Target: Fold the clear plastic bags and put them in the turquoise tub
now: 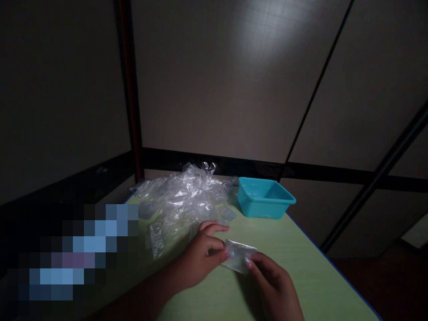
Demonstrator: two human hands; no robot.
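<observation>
A small clear plastic bag (238, 257) is held between my two hands, just above the table's near half. My left hand (204, 254) pinches its left edge between thumb and index finger, with the other fingers stretched out beyond. On the right edge, the thumb and fingers of my right hand (272, 281) grip it too. The bag looks flat, with a bright fold along its upper edge; I cannot make out anything inside it. Behind my left hand spreads a heap of crumpled clear plastic bags (190, 196).
The pale green table (301, 263) has a blue edge. A turquoise plastic basin (264, 207) stands near its far right side. Dark-framed panels (214, 89) rise directly behind the table. A pixelated patch covers the lower left.
</observation>
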